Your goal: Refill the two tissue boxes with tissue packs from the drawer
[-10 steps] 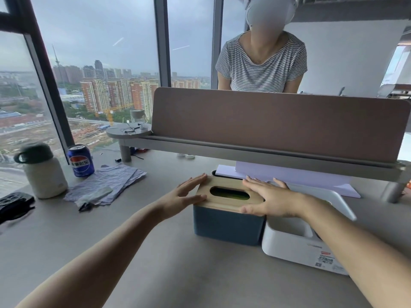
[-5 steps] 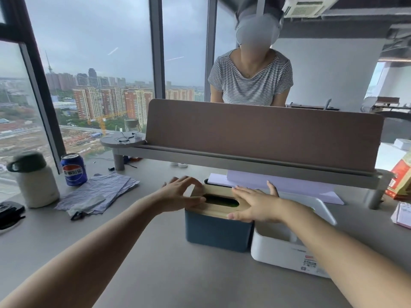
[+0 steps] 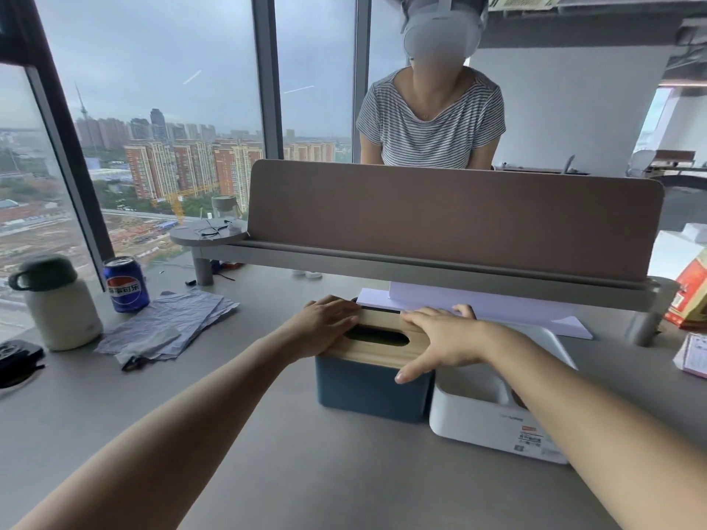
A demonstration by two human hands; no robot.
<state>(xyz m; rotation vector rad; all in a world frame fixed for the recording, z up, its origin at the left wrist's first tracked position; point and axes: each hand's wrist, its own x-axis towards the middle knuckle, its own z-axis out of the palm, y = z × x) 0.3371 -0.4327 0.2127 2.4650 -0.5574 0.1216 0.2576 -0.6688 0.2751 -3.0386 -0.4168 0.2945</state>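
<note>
A dark blue tissue box with a wooden lid stands on the grey desk, its oval slot dark. My left hand lies over the lid's left end, fingers curled on its edge. My right hand presses flat on the lid's right end, thumb hanging over the front corner. The lid sits slightly tilted, its back edge raised. Touching the blue box on the right is a white tissue box, open on top, its lid behind my right forearm. No tissue pack or drawer is in view.
A person in a striped shirt stands behind the brown desk divider. To the left are crumpled grey paper, a Pepsi can, and a white flask. A lilac sheet lies under the shelf; a red packet is far right.
My left hand has moved from beside the lid onto its left end. The right hand stays on the right end. The view has tilted upward.
</note>
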